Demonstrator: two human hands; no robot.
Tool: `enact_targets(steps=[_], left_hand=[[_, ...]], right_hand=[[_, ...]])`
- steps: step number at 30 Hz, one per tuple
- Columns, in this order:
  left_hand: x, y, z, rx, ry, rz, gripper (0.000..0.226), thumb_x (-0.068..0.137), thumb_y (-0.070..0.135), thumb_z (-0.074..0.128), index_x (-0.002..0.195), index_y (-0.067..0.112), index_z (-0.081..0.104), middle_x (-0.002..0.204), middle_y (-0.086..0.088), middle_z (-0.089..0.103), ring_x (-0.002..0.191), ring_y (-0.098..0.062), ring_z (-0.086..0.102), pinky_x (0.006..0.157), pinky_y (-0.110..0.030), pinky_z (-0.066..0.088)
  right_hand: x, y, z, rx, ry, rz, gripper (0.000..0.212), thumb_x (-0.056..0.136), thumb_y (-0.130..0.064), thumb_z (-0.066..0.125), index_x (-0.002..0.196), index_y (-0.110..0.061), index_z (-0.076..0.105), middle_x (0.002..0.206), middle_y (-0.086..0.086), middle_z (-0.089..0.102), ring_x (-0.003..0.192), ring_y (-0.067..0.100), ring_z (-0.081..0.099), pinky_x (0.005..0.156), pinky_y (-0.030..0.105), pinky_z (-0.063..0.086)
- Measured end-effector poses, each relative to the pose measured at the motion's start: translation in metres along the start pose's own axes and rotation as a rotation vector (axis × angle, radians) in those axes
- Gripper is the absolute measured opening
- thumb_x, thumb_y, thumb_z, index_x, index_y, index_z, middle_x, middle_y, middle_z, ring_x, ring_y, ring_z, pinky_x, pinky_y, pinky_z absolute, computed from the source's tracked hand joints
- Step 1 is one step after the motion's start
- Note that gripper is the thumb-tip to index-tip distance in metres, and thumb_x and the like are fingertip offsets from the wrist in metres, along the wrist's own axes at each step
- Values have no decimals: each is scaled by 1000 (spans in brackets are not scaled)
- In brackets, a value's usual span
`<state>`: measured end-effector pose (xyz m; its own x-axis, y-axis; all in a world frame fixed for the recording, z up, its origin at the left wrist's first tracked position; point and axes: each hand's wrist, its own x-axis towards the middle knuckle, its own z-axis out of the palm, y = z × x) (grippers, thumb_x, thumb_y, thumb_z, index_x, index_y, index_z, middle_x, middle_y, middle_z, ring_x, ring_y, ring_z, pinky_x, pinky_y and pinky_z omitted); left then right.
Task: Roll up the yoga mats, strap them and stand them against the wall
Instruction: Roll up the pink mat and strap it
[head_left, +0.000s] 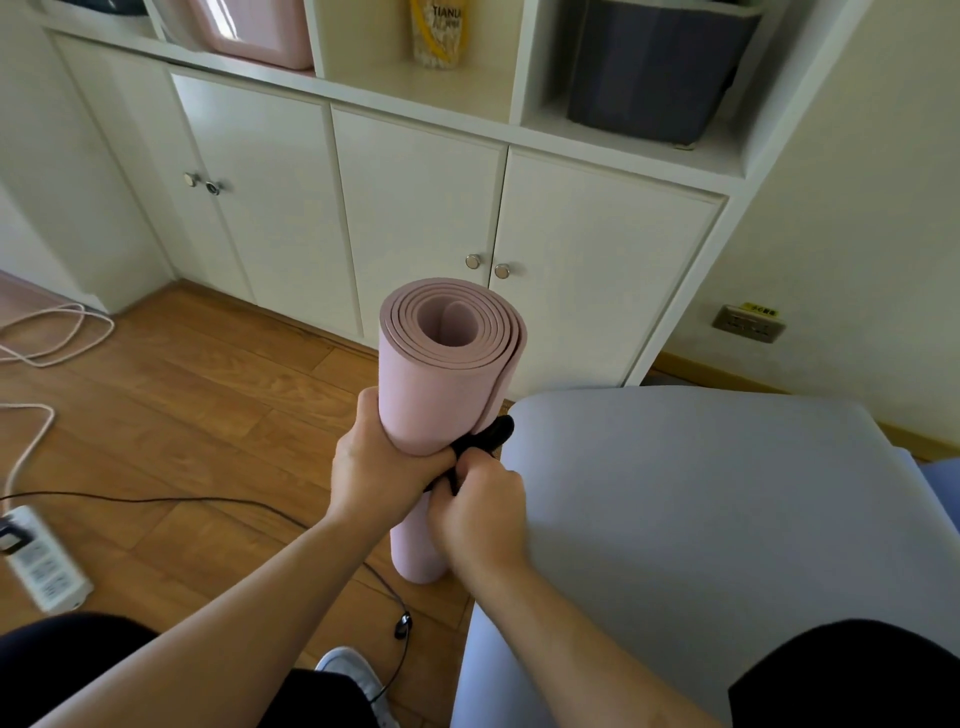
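Note:
A rolled pink yoga mat (441, 374) stands upright on the wooden floor in front of me, its spiral top end facing the camera. A black strap (485, 436) runs around its middle on the right side. My left hand (376, 467) grips the roll from the left, fingers wrapped round it at the strap. My right hand (480, 512) pinches the strap's loose end just right of the roll. A second mat, lavender-grey (701, 519), lies unrolled flat on the floor to the right.
White cabinets (415, 208) with shelves stand close behind the mat. A cream wall with a socket (748, 322) is at right. A power strip (41, 561), white cable and thin black cable (208, 501) lie on the floor at left. My shoe (353, 675) is below.

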<state>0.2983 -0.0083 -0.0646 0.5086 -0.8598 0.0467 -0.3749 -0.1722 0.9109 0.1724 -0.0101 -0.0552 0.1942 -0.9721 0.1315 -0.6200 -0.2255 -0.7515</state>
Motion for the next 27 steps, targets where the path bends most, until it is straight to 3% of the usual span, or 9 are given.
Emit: enact_targets(steps=[2, 4, 7, 10, 13, 17, 20, 24, 27], left_hand=[[2, 1, -3, 1, -4, -21, 73, 62, 37, 96, 118, 36, 49, 98, 10, 71, 89, -8, 69, 70, -42, 64], [4, 1, -5, 0, -6, -34, 73, 63, 37, 96, 118, 37, 48, 99, 11, 70, 88, -7, 68, 70, -40, 64], [10, -3, -7, -30, -14, -59, 74, 62, 39, 95, 119, 39, 48, 100, 11, 71, 91, -9, 70, 71, -41, 65], [17, -8, -10, -98, -79, -64, 78, 61, 38, 95, 123, 42, 48, 107, 14, 71, 98, -8, 69, 77, -39, 64], [25, -15, -13, -161, -247, -67, 95, 56, 35, 97, 136, 40, 46, 125, 11, 65, 116, -11, 64, 90, -40, 61], [35, -20, -22, -2, -367, 6, 116, 47, 43, 104, 142, 44, 38, 139, 11, 48, 129, -14, 51, 103, -46, 54], [37, -22, -26, 67, -384, 38, 113, 49, 46, 105, 140, 45, 38, 138, 14, 40, 129, -13, 45, 104, -41, 50], [37, -24, -25, 46, -387, 60, 123, 43, 50, 106, 143, 48, 35, 139, 18, 43, 131, -10, 45, 102, -40, 52], [32, -26, -23, -26, -390, 55, 130, 45, 40, 108, 147, 50, 27, 138, 19, 54, 129, -7, 54, 96, -39, 58]], right_hand=[[1, 7, 11, 77, 50, 26, 53, 91, -5, 66, 65, -40, 36, 59, -19, 43, 56, 2, 45, 56, 5, 37], [0, 10, 19, 157, 42, 73, 44, 92, -9, 68, 67, -37, 45, 60, -15, 53, 63, 2, 57, 56, 7, 39], [-5, 6, 21, 375, -101, 133, 21, 89, -12, 75, 89, -29, 62, 84, -12, 70, 84, -3, 65, 66, 6, 47], [-6, 6, 19, 429, -216, 128, 26, 92, -9, 71, 98, -30, 58, 94, -15, 66, 87, -14, 61, 71, 2, 45], [3, 10, 11, 344, -183, 116, 6, 88, -33, 61, 91, -28, 61, 85, -15, 66, 83, -13, 60, 68, 5, 45], [19, 31, 6, 213, -155, 101, 13, 92, -20, 66, 80, -23, 70, 77, -10, 70, 78, 1, 64, 63, 11, 44], [24, 41, 3, 77, -79, 145, 21, 85, -38, 77, 77, -26, 61, 80, -11, 63, 72, 9, 61, 56, 20, 42], [23, 41, -4, 83, -7, 189, 68, 72, -52, 88, 119, -29, 44, 114, -15, 42, 102, 11, 55, 66, 21, 48], [31, 39, -9, 120, -170, 96, 66, 77, -43, 85, 131, -35, 48, 123, -15, 59, 102, 5, 60, 67, 10, 47]])
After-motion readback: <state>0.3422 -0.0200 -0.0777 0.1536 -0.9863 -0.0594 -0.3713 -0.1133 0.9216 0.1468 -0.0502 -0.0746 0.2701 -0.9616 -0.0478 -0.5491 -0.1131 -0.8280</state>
